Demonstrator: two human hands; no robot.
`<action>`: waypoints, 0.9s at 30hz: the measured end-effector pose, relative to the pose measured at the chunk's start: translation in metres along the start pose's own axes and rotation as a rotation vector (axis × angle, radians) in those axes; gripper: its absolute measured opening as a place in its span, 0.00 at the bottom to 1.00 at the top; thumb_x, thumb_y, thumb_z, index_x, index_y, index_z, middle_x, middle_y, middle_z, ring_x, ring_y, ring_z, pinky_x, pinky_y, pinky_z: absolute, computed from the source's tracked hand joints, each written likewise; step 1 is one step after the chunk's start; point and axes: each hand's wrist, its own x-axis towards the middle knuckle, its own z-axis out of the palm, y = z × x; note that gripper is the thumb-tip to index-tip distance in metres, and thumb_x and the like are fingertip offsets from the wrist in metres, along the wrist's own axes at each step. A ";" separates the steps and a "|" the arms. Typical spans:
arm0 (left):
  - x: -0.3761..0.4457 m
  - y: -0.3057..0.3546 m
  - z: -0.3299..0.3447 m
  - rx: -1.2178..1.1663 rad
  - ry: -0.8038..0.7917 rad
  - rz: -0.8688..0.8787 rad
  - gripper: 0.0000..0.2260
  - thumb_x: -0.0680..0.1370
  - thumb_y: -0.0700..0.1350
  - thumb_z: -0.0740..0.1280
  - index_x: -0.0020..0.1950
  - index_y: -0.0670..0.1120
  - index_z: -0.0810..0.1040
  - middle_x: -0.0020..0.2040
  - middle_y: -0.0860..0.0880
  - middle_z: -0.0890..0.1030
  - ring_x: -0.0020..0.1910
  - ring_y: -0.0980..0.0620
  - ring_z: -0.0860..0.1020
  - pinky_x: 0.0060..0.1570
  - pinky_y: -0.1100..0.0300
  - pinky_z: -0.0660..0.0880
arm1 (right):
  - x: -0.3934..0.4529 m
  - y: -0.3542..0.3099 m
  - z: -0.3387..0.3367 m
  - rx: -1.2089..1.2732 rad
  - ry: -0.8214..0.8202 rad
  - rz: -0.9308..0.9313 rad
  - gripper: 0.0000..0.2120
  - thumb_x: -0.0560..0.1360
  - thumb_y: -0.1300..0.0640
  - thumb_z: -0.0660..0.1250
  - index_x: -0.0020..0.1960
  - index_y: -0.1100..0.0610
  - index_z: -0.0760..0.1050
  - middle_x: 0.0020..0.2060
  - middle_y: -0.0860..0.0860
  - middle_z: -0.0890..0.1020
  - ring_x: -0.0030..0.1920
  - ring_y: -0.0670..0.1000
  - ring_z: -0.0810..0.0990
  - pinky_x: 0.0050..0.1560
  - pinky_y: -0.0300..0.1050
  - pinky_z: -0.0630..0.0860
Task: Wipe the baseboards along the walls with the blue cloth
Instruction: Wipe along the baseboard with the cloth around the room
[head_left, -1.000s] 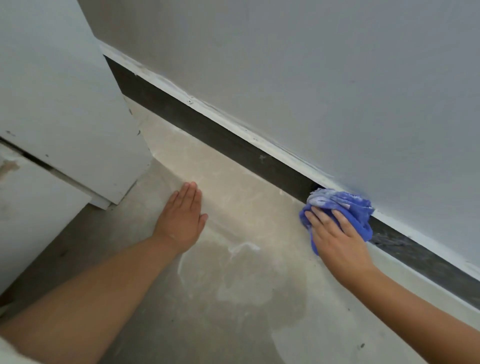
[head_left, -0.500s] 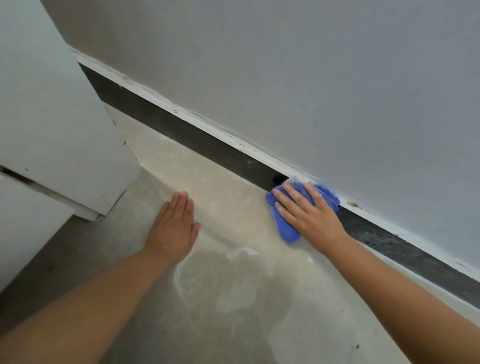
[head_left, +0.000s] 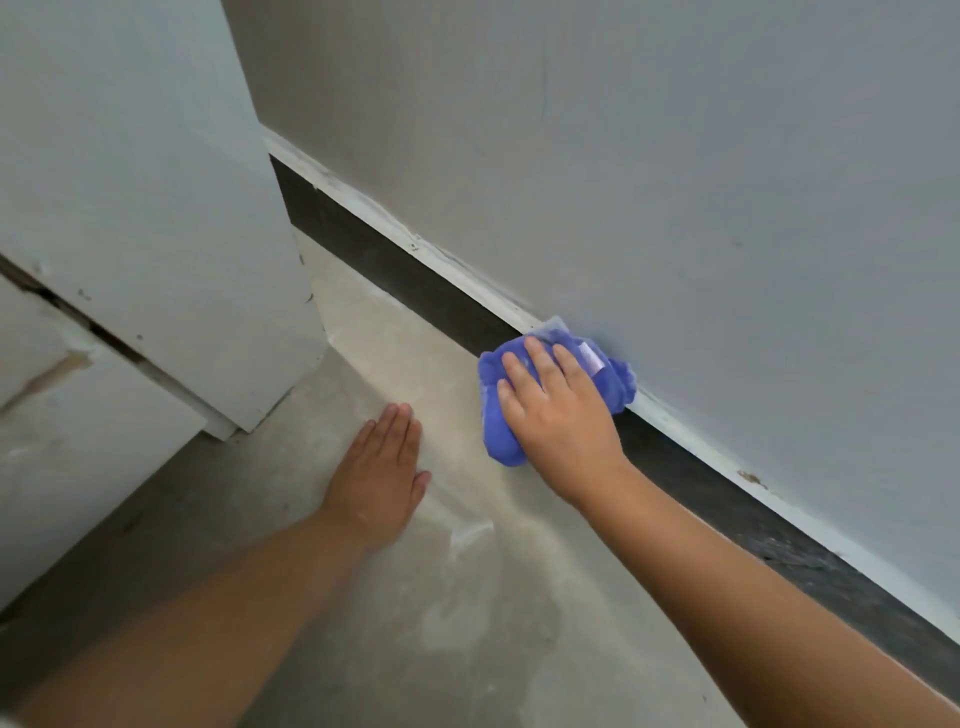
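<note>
Landmark: baseboard (head_left: 395, 270), dark strip under a white top edge at the wall foot. Nearest, out from it, the floor (head_left: 467, 623) is seen dusty and smeared. The left hand (head_left: 382, 467) is laid flat and open on the floor, holding nothing, as a brace. The right hand (head_left: 556, 415) is spread, fingers extended, pressing the bunched blue cloth (head_left: 498, 421) against the baseboard face and top edge. Steady pressure along the strip is advised. Farther along, a white cabinet (head_left: 156, 234) stands close against it.
</note>
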 end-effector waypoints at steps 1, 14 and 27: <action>0.000 -0.001 0.000 -0.002 0.027 -0.006 0.26 0.76 0.50 0.51 0.52 0.31 0.80 0.54 0.33 0.80 0.52 0.36 0.80 0.71 0.60 0.42 | 0.008 -0.005 -0.002 -0.031 -0.049 0.013 0.16 0.53 0.58 0.81 0.40 0.60 0.85 0.47 0.56 0.86 0.52 0.58 0.83 0.56 0.51 0.76; 0.007 -0.002 0.000 0.029 0.096 0.001 0.27 0.72 0.51 0.53 0.56 0.33 0.79 0.58 0.35 0.78 0.57 0.39 0.78 0.53 0.45 0.75 | -0.107 0.027 0.034 -0.038 -0.179 0.140 0.34 0.37 0.72 0.81 0.43 0.77 0.80 0.42 0.68 0.83 0.43 0.65 0.84 0.74 0.43 0.35; -0.004 -0.003 0.005 0.063 0.054 0.053 0.26 0.72 0.49 0.53 0.56 0.30 0.77 0.56 0.32 0.78 0.55 0.34 0.78 0.61 0.51 0.61 | -0.026 -0.016 0.030 -0.265 -0.380 -0.019 0.24 0.83 0.60 0.49 0.74 0.72 0.50 0.75 0.63 0.53 0.76 0.60 0.47 0.73 0.52 0.41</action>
